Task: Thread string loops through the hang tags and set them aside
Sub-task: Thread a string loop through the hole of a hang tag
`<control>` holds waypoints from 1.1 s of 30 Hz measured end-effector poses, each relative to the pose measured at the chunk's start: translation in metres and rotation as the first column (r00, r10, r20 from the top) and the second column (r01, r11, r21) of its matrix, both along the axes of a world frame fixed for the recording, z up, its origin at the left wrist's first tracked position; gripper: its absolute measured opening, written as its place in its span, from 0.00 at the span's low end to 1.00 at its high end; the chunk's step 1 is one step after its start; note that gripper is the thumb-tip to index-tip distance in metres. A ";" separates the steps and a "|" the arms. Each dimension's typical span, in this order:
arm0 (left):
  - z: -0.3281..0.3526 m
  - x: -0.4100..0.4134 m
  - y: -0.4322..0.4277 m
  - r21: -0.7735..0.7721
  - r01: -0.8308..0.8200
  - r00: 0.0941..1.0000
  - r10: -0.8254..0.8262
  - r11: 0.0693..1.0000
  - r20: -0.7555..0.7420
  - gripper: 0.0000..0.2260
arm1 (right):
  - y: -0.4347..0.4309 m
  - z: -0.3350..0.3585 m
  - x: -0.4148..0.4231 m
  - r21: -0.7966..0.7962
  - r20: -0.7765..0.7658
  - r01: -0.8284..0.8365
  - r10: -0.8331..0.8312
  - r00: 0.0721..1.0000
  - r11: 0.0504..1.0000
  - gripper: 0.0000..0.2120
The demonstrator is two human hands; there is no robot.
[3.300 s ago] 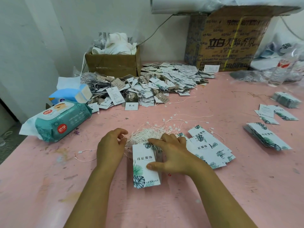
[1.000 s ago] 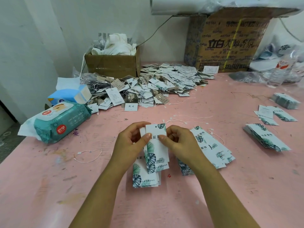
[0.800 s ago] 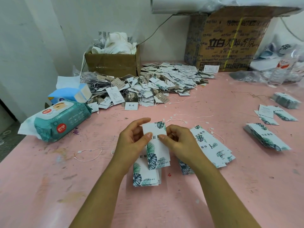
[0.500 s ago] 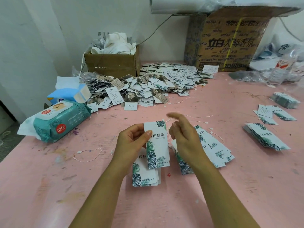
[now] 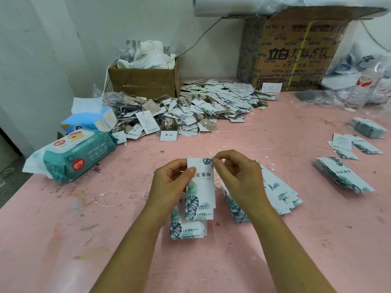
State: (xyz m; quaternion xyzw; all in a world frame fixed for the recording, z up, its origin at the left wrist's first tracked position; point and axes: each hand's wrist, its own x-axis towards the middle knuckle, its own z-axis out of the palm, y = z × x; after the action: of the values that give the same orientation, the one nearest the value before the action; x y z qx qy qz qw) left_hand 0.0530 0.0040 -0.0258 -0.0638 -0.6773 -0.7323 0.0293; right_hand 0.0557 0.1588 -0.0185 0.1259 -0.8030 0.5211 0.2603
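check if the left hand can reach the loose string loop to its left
Probably: the string loop lies on bare table beside the left hand, nothing between, though that hand grips a hang tag.

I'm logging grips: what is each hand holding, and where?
Left hand grips the leaf-print hang tag by its upper left edge, thumb on the front; right hand pinches its top right corner.

A garment-tag packing workshop: heaped hang tags (image 5: pixel 211 106), cartons (image 5: pixel 292 56), pink worktable (image 5: pixel 63 240).
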 end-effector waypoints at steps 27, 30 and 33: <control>0.002 0.005 0.001 -0.025 0.116 0.993 -0.117 0.993 -0.021 0.10 | -0.004 0.004 0.003 0.329 -0.116 0.104 -0.069 0.991 0.938 0.01; 0.000 0.002 -0.001 0.061 0.136 0.991 -0.136 0.989 -0.004 0.09 | -0.004 0.004 0.002 0.298 -0.137 0.073 -0.033 0.990 0.952 0.04; 0.000 0.001 -0.002 0.062 0.115 0.993 -0.115 0.991 -0.006 0.06 | -0.007 0.003 0.002 0.306 -0.158 0.040 0.009 0.987 0.951 0.05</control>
State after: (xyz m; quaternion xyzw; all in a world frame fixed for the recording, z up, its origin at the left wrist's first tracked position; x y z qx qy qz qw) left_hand 0.0539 0.0023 -0.0261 -0.1029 -0.6493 -0.7535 -0.0102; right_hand 0.0581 0.1517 -0.0150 0.1992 -0.8525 0.3756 0.3040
